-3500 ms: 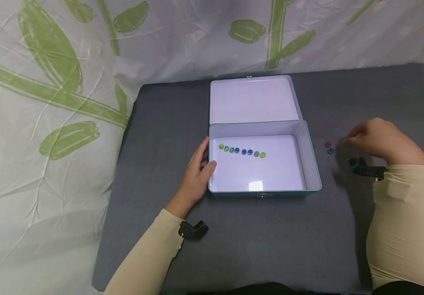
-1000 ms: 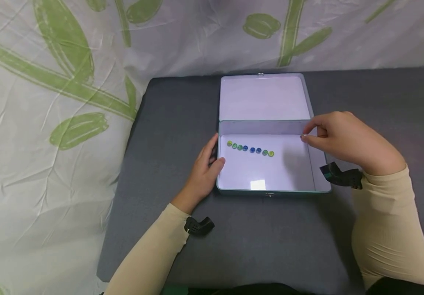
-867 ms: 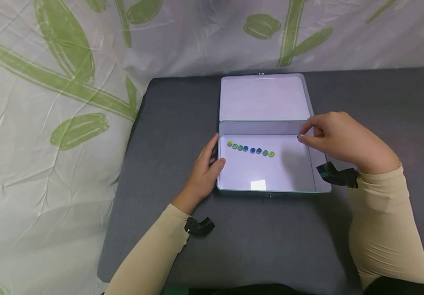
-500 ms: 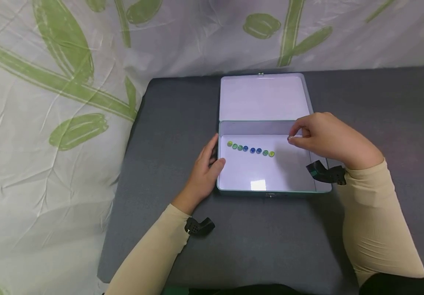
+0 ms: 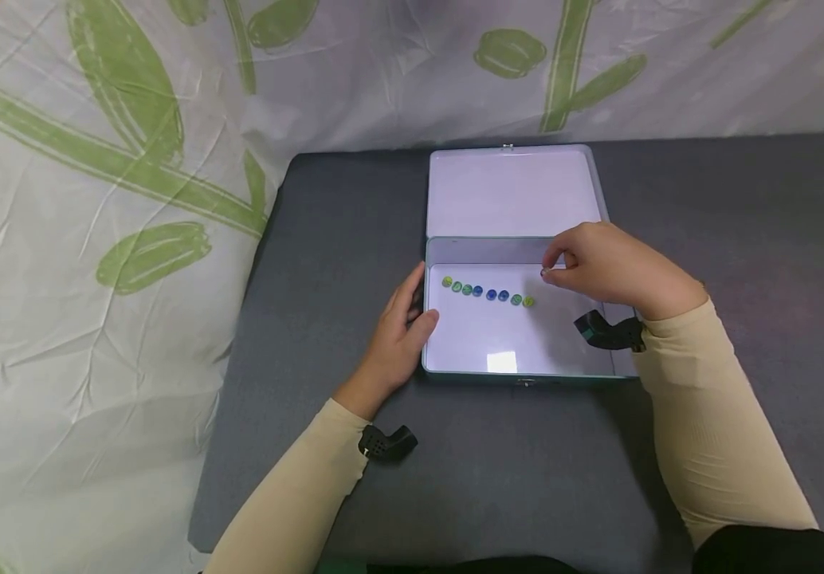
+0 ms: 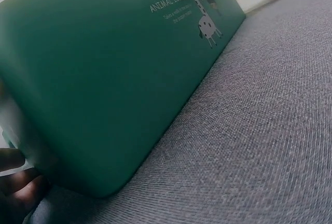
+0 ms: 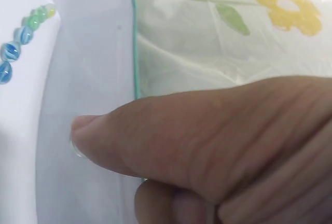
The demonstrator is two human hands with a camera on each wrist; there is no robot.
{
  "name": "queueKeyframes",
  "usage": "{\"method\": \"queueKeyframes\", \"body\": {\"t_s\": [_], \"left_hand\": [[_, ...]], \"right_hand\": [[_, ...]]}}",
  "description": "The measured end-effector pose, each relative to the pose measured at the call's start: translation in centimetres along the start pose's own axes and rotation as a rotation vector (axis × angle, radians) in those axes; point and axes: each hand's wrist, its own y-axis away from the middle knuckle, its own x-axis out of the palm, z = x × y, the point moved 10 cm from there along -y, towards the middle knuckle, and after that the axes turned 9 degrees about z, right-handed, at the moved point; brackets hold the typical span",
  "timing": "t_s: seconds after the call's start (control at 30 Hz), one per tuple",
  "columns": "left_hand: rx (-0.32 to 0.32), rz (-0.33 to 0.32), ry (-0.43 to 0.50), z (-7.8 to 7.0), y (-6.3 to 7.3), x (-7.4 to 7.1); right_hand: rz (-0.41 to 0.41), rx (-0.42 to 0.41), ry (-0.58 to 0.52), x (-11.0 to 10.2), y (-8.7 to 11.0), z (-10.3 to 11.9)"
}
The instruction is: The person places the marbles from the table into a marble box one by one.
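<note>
A green tin box (image 6: 98, 63) lies with its lid (image 5: 515, 191) folded back, its white inside facing up. Across its white floor (image 5: 469, 339) runs a slightly bent row of several glass marbles (image 5: 492, 295), yellow, green and blue. My left hand (image 5: 396, 339) grips the box's left wall, thumb over the rim and fingers outside. Above the back right part of the floor, my right hand (image 5: 602, 263) pinches a small marble (image 7: 78, 149) between thumb and index finger. Only a clear edge of it shows in the right wrist view; its colour is hard to tell.
Grey cloth (image 5: 326, 239) covers the table around the box. A white sheet with green leaf drawings (image 5: 383, 72) hangs behind and to the left. The box's walls stand up around the marbles. My right forearm (image 5: 706, 406) crosses the box's right wall.
My right hand has come from the cloth on the right, over the right wall, and moved left above the floor with a marble. The left hand keeps its grip; the row looks unchanged.
</note>
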Motion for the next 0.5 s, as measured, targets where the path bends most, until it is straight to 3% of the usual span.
{"method": "queueKeyframes", "body": {"t_s": [0.5], "left_hand": [[-0.007,0.011,0.004,0.1,0.1,0.0]], "right_hand": [[0.048,-0.022,0.130,1.5,-2.7,1.3]]}}
